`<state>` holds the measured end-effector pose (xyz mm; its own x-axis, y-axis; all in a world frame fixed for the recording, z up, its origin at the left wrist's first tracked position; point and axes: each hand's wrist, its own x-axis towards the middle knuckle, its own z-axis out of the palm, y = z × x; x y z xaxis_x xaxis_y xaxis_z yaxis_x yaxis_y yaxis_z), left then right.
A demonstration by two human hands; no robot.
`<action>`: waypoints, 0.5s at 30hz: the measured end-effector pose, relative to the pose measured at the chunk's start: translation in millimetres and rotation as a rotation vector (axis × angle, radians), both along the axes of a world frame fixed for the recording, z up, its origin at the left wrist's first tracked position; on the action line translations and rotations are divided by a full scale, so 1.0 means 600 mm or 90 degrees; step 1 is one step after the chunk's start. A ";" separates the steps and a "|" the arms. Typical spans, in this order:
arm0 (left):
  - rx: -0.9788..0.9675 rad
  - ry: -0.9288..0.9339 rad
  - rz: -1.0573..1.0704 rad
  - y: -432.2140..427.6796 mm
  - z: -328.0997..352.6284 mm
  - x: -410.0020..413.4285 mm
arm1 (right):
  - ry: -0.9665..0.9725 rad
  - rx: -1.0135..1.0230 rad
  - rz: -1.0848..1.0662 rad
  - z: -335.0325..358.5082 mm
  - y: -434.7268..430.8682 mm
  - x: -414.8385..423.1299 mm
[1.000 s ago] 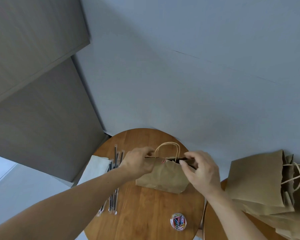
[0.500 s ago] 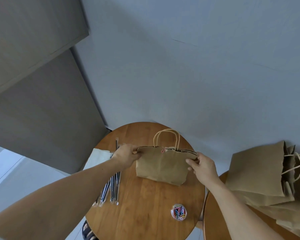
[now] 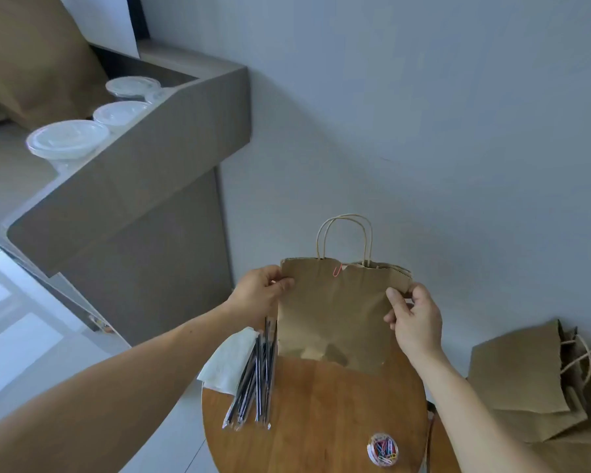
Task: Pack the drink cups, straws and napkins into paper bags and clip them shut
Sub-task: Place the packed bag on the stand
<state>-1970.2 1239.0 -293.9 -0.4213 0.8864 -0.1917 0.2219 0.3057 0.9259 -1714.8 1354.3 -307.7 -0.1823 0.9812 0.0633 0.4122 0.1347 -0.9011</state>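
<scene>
Spillage is the nearest worry. The small clear round tub of coloured paper clips (image 3: pixel 382 449) stands close to the near edge of the round wooden table (image 3: pixel 321 421), right of its middle. In my judgement a low swing of a forearm above it could knock it off. On the table's left side lie the black straws in clear wrappers (image 3: pixel 253 380). Under them the white folded napkins (image 3: pixel 231 361) hang partly over the table's left rim, so a brush from the left arm could drag both off.

Over the table's far half is the brown paper bag (image 3: pixel 342 312) with twisted paper handles. I cannot tell whether its bottom rests on the wood or hangs clear. A single pink paper clip (image 3: pixel 337 270) sits on the top edge, left of the bag's middle. To the right of the clip the mouth looks wavy and not fully closed. One clip may slide off or let that side gape if the bag is tipped or squeezed, and a hidden cup inside could then lean.

The left hand (image 3: pixel 260 290) pinches the bag's upper left edge with the thumb on the front face. The right hand (image 3: pixel 415 319) pinches the upper right edge the same way. The bag therefore hangs flat between the two hands with the clip between them, nearer the left.

Right of the table a stack of flat brown paper bags (image 3: pixel 522 377) waits. Left of the table and beyond it, clear lidded plastic cups (image 3: pixel 67 138) stand on a grey counter (image 3: pixel 133 186).
</scene>
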 end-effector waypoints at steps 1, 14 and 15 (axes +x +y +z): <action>0.011 0.019 0.008 -0.013 0.022 -0.015 | 0.013 0.015 -0.003 0.023 -0.008 -0.018; 0.328 0.110 0.176 -0.198 0.357 -0.201 | 0.184 0.259 0.021 0.370 -0.122 -0.284; 0.342 0.125 0.198 -0.208 0.380 -0.215 | 0.191 0.272 0.030 0.394 -0.129 -0.304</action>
<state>-2099.2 1113.9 -66.1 -0.6560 0.6681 0.3513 0.3782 -0.1118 0.9189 -1897.4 1276.9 -71.1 -0.1382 0.8475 0.5125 0.1284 0.5285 -0.8392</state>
